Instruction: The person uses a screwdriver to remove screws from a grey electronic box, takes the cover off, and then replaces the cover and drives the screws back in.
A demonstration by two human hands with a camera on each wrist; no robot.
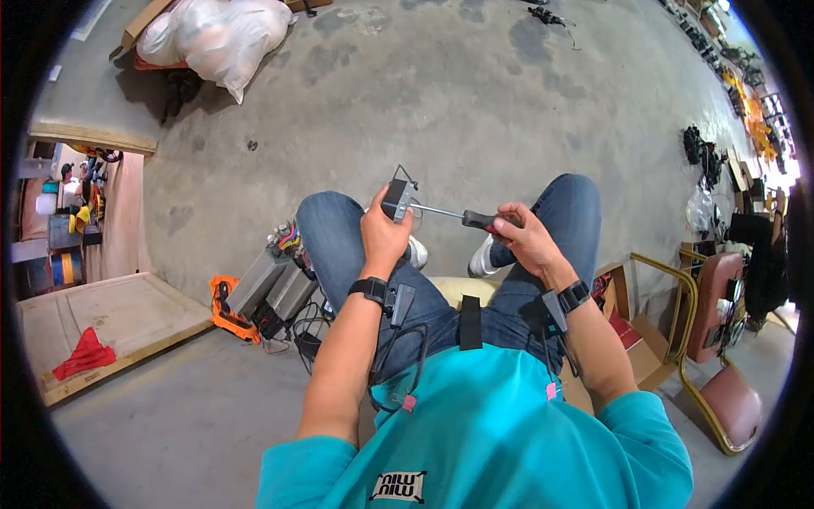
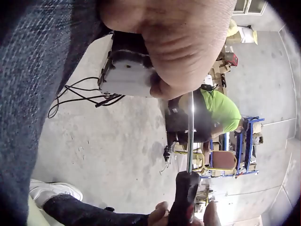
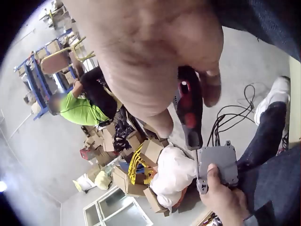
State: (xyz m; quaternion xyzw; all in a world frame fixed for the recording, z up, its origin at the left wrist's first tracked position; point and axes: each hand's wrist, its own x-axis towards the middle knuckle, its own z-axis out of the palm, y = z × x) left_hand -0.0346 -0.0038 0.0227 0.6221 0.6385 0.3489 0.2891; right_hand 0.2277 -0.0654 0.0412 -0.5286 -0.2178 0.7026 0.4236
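Observation:
In the head view my left hand (image 1: pixel 386 233) grips a small grey box-shaped housing (image 1: pixel 397 201) above the left knee, fingers and thumb about its sides. Black cable comes off its far end. The right wrist view shows the housing's flat grey face (image 3: pixel 222 160) and corner tabs, with the left thumb on it. A screwdriver (image 1: pixel 478 220) with a black and red handle is held by my right hand (image 1: pixel 527 239), thumb and fingers pinching the handle. Its steel shaft points left, and the tip is at a corner tab of the housing.
Grey metal boxes (image 1: pixel 264 284) with wires and an orange frame (image 1: pixel 227 310) lie left of the legs. A cardboard box (image 1: pixel 653 352) and chair (image 1: pixel 731 403) stand right. A white bag (image 1: pixel 216 42) lies far left. A person in a green shirt (image 3: pixel 84 109) sits beyond.

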